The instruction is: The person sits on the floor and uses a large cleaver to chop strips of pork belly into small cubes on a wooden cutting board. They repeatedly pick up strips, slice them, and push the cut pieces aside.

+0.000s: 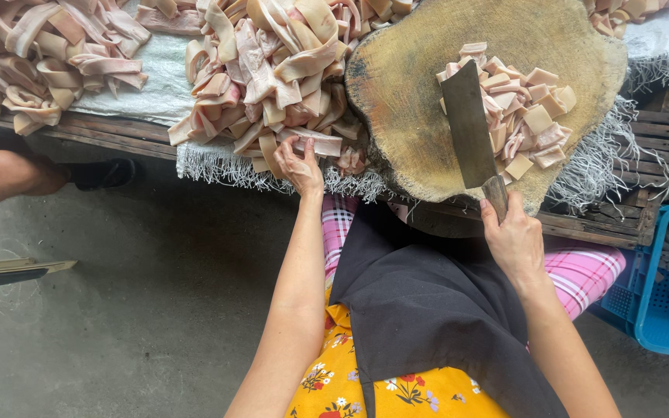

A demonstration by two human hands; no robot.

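Pork-skin strips (272, 85) lie heaped on a white woven sheet (149, 85) spread over a slatted wooden bench (110, 133), just left of a round wooden chopping block (404, 85). The left hand (300, 164) reaches into the near edge of the heap, fingers pinched around one pale strip (313, 141). The right hand (514, 240) is clenched on the handle of a cleaver (470, 128), whose blade lies across the block, touching a mound of cut square pieces (528, 116). A blue plastic crate (663, 310) stands on the concrete floor at the right, holding grey chunks. Another person's leg (5, 174) shows at the left.
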